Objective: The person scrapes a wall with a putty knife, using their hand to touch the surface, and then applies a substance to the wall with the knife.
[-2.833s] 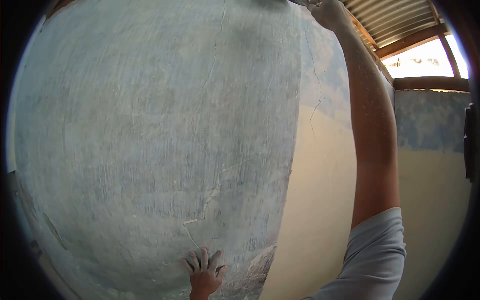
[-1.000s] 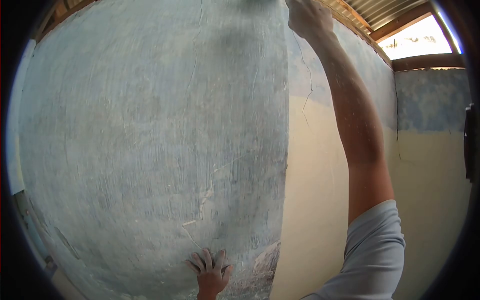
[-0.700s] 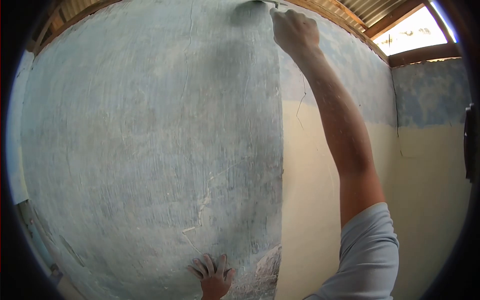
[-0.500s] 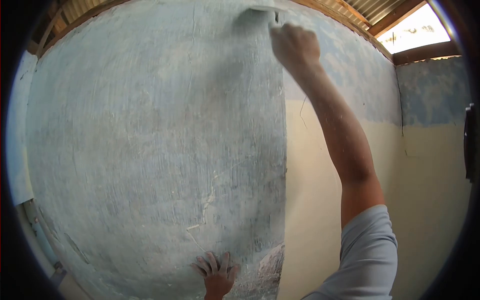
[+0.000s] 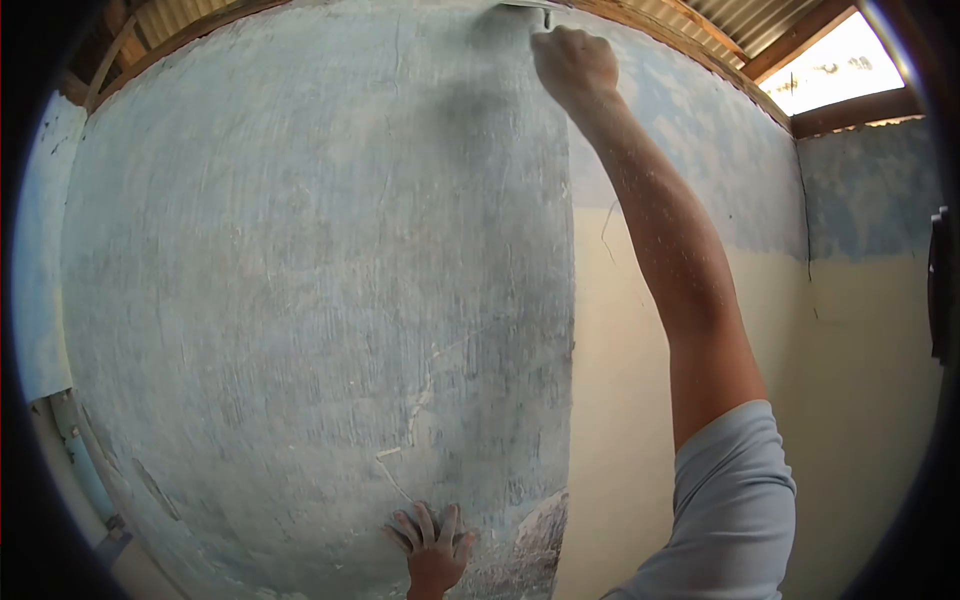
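Note:
High up near the top of the wall, my right hand [image 5: 575, 62] is closed around the handle of what looks like a wide scraper [image 5: 547, 17]. Its thin, pale head lies against the wall, partly cut off by the top of the view, and a short dark stem shows above the fist. My left hand [image 5: 434, 548] rests low on the wall with its fingers spread, holding nothing. The wall [image 5: 300, 300] is grey-blue and streaked, with a pale jagged crack [image 5: 418, 405] running above the left hand.
To the right, a recessed wall [image 5: 620, 400] is cream below and patchy blue above. Wooden beams [image 5: 860, 108] and corrugated roofing [image 5: 735, 30] border the top. A dark object [image 5: 938, 285] stands at the right edge. Rough, bare patches mark the wall's lower right corner [image 5: 540, 535].
My right hand has moved slightly up and left with the scraper, whose head now reaches the top edge of the view. My left hand stays in place on the wall.

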{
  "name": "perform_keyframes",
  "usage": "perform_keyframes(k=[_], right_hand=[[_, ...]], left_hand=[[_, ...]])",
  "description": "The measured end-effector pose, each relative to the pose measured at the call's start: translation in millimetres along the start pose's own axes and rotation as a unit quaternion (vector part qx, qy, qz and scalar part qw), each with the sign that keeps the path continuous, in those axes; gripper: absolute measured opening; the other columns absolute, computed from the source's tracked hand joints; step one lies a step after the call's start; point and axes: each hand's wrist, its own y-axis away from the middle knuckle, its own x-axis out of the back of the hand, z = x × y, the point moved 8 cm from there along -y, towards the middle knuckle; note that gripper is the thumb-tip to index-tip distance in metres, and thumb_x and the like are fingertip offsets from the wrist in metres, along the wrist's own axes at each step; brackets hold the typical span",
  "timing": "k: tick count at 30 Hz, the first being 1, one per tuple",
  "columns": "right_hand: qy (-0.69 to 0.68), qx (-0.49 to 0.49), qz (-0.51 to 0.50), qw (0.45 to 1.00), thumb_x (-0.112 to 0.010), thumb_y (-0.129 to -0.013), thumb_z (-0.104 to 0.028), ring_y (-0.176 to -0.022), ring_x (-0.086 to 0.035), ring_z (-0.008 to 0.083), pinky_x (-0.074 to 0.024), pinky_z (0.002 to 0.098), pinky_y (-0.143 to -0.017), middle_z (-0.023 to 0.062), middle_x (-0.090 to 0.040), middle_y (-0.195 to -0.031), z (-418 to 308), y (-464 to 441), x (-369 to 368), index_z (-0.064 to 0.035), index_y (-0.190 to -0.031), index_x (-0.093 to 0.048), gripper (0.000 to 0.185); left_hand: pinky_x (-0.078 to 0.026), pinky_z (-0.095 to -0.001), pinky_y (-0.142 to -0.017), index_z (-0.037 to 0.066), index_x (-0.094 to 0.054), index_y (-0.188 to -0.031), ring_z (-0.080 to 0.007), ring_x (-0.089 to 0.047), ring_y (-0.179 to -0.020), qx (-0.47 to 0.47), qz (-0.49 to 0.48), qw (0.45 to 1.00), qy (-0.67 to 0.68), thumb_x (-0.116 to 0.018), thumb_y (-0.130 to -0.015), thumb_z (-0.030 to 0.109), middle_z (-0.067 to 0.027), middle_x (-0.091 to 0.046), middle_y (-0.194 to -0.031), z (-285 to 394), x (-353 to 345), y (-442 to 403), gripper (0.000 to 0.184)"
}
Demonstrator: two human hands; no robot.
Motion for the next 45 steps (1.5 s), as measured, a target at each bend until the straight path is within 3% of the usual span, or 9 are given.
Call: perform_keyframes(k=[6,7,11,18,24,27,34,41,45], right_hand=[[-0.027,0.047,-0.003,0.999,-0.057,-0.092,-0.012,-0.087,-0.076,0.0368,-0.0622,0.0483,-0.073,0.0188,-0.076,-0.092,-23,38,22,-0.0034,-0.092,-0.075,0.020],[0.008,0.013,-0.030,0.999,-0.058,-0.090,-0.013,-0.091,-0.077,0.0326,-0.0627,0.0456,-0.074,0.0145,-0.077,-0.094,-22,33,8,-0.0127,-0.092,-0.080,0.022],[-0.040,-0.014,0.065,0.997,-0.057,-0.090,-0.013,-0.090,-0.076,0.0337,-0.0618,0.0471,-0.073,0.0140,-0.076,-0.092,14,0,-13,-0.0099,-0.090,-0.077,0.021],[-0.067,0.012,0.011,0.998,-0.058,-0.088,-0.011,-0.081,-0.077,0.0350,-0.0618,0.0488,-0.067,0.0219,-0.075,-0.091,-14,49,24,-0.0053,-0.090,-0.077,0.020],[-0.048,0.004,0.034,0.998,-0.061,-0.089,-0.009,-0.089,-0.075,0.0369,-0.0597,0.0493,-0.075,0.0187,-0.074,-0.093,4,-12,1,-0.0075,-0.105,-0.071,0.019],[-0.063,0.015,0.015,0.998,-0.056,-0.091,-0.011,-0.090,-0.076,0.0356,-0.0612,0.0472,-0.074,0.0185,-0.076,-0.094,-11,30,38,-0.0067,-0.090,-0.076,0.021],[-0.111,-0.060,0.021,0.992,-0.061,-0.086,-0.011,-0.091,-0.074,0.0408,-0.0599,0.0493,-0.078,0.0214,-0.074,-0.096,15,-10,4,-0.0064,-0.098,-0.074,0.018],[-0.073,-0.038,-0.039,0.996,-0.059,-0.087,-0.012,-0.094,-0.074,0.0401,-0.0590,0.0508,-0.078,0.0211,-0.074,-0.097,-6,36,23,-0.0085,-0.098,-0.073,0.019],[-0.146,-0.090,-0.002,0.985,-0.060,-0.090,-0.016,-0.097,-0.073,0.0394,-0.0575,0.0528,-0.082,0.0213,-0.074,-0.100,32,-23,8,-0.0100,-0.107,-0.072,0.022]], left_hand=[[0.000,-0.0876,-0.107,0.023,-0.061,-0.145,-0.0665,-0.002,-0.149,0.011,0.005,1.000,-0.003,-0.068,-0.090,0.056,-0.0332,-0.025,-0.162,-5,6,3,0.064],[0.000,-0.0876,-0.107,0.023,-0.061,-0.145,-0.0665,-0.002,-0.149,0.010,0.012,1.000,-0.002,-0.068,-0.090,0.056,-0.0331,-0.025,-0.162,-4,6,-2,0.064],[0.000,-0.0875,-0.107,0.022,-0.060,-0.145,-0.0663,-0.002,-0.149,0.023,0.015,1.000,-0.005,-0.068,-0.090,0.056,-0.0329,-0.025,-0.162,-4,6,2,0.065],[0.000,-0.0874,-0.108,0.022,-0.059,-0.146,-0.0661,-0.002,-0.149,0.034,0.013,0.999,-0.005,-0.068,-0.090,0.056,-0.0326,-0.024,-0.163,-8,9,9,0.065],[0.000,-0.0873,-0.108,0.022,-0.059,-0.146,-0.0659,-0.002,-0.149,0.047,0.014,0.999,-0.001,-0.068,-0.090,0.055,-0.0323,-0.023,-0.163,-5,4,11,0.066],[0.000,-0.0873,-0.108,0.022,-0.059,-0.146,-0.0658,-0.002,-0.149,0.055,0.007,0.998,-0.002,-0.068,-0.090,0.055,-0.0322,-0.022,-0.163,-13,9,21,0.066],[-0.001,-0.0872,-0.108,0.021,-0.058,-0.147,-0.0655,-0.002,-0.149,0.066,0.017,0.998,0.006,-0.069,-0.090,0.054,-0.0318,-0.021,-0.164,-12,6,18,0.067],[-0.001,-0.0871,-0.108,0.021,-0.057,-0.148,-0.0653,-0.002,-0.149,0.063,0.010,0.998,0.014,-0.069,-0.090,0.054,-0.0315,-0.020,-0.164,-16,6,18,0.067],[-0.001,-0.0870,-0.108,0.021,-0.057,-0.148,-0.0652,-0.002,-0.149,0.063,0.016,0.998,0.008,-0.069,-0.090,0.053,-0.0313,-0.020,-0.165,-15,9,10,0.068]])
